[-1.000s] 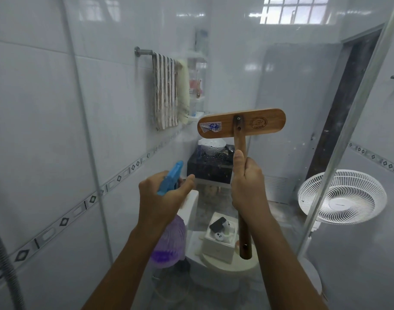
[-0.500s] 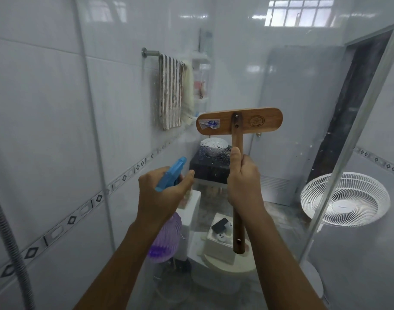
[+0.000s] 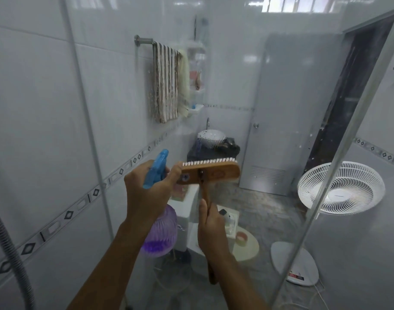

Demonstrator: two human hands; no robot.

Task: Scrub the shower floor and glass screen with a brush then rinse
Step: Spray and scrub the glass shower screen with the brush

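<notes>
Brush (image 3: 210, 173) gripped in right hand (image 3: 211, 229), left hand (image 3: 146, 193) holding spray bottle (image 3: 161, 233), bristles (image 3: 210, 161) perhaps upward

— What stands on the floor (image 3: 265, 204) over there?
— On the grey tiles? A white fan (image 3: 348, 189) at the right, on its flat base (image 3: 310, 265), and the toilet (image 3: 187, 218) near the middle.
— And on the toilet lid (image 3: 250, 249)?
— A white box (image 3: 230, 220), and just beside it a small pale roll (image 3: 241, 236).
— The dark counter (image 3: 205, 153) at the back?
— It carries a speckled round basin (image 3: 210, 137).
</notes>
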